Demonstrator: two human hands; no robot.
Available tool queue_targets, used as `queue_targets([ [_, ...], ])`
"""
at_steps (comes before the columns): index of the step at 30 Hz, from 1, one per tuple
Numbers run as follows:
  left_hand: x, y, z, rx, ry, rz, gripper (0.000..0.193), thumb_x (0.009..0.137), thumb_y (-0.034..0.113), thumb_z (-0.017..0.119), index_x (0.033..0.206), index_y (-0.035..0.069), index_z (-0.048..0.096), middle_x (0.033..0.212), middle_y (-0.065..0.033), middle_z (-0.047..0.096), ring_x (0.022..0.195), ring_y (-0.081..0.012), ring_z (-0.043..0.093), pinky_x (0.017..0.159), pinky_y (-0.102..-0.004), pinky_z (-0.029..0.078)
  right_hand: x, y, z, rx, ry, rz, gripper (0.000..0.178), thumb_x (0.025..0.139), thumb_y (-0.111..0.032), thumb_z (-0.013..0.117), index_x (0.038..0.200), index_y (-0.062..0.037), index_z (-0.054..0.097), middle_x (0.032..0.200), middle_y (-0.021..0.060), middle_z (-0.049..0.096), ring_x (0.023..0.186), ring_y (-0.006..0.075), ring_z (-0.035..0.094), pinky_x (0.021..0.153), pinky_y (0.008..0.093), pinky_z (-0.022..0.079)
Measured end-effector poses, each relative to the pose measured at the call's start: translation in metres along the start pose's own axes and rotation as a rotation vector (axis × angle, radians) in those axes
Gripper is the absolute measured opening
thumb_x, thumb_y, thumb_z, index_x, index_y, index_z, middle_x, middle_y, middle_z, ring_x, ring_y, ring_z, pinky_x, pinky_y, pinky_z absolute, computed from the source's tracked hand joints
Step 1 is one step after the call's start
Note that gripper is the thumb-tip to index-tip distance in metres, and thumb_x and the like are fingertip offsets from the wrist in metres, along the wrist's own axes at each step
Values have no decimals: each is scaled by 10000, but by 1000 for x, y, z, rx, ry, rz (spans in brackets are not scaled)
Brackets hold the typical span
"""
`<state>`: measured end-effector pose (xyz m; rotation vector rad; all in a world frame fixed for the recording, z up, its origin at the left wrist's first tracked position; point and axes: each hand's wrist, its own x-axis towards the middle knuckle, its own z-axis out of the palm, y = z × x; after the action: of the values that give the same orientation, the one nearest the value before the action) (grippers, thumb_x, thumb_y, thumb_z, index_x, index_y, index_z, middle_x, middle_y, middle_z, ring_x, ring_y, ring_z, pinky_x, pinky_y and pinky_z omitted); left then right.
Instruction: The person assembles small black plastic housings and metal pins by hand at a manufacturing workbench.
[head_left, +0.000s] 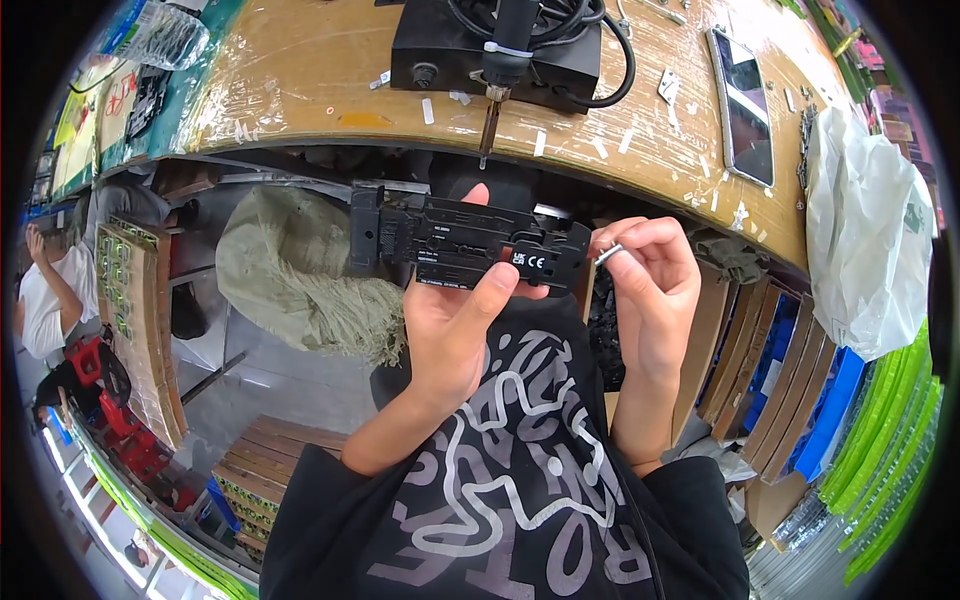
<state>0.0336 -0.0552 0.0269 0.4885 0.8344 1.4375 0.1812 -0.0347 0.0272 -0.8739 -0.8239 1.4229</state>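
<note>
A person's left hand [447, 328] is holding a black device [470, 243] in front of the chest, just below the near edge of the worktop [300, 65]; its fingers are wrapping behind while the thumb is pressing on the printed face. The right hand [660, 285] is pinching small silver metal pieces [608, 254], perhaps screws or pins, beside the device's right end; whether those fingers are touching it, I cannot tell.

This is looking like a fitting step, with the loose metal being kept ready. The position is calling for a steady left grip and careful lining-up by the right. A screwdriver [505, 62] is hanging beyond, its tip pointing down, apart from the device.

The device is carrying small white lettering, certification-style marks and a reddish patch; the finest lines are too small to read. The dark shirt [520, 480] is showing large pale lettering and a looping outline. Paper at upper left [122, 97] is bearing red handwriting.
</note>
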Motion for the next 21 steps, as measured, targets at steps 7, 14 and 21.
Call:
queue_targets([
  [7,1,-2,-6,46,-30,53,462,778,-38,510,1206,-52,340,968,-117,534,807,-156,556,676,-299,508,1,2,-2,-120,-107,-44,148,718,113,551,853,57,533,876,110,529,821,165,547,745,256,440],
  [14,-2,-4,-4,72,-12,83,444,778,-55,507,1194,-61,352,975,-123,531,809,-153,554,696,-297,508,-2,4,5,-251,-66,-99,184,714,148,532,879,67,529,893,107,518,834,156,542,748,253,449],
  [21,-3,-5,-6,92,-42,88,412,776,-56,514,1166,-74,383,963,-125,538,816,-154,556,707,-292,503,-4,1,8,-399,-45,-277,301,689,138,581,968,60,500,895,131,531,793,165,569,695,234,477],
])
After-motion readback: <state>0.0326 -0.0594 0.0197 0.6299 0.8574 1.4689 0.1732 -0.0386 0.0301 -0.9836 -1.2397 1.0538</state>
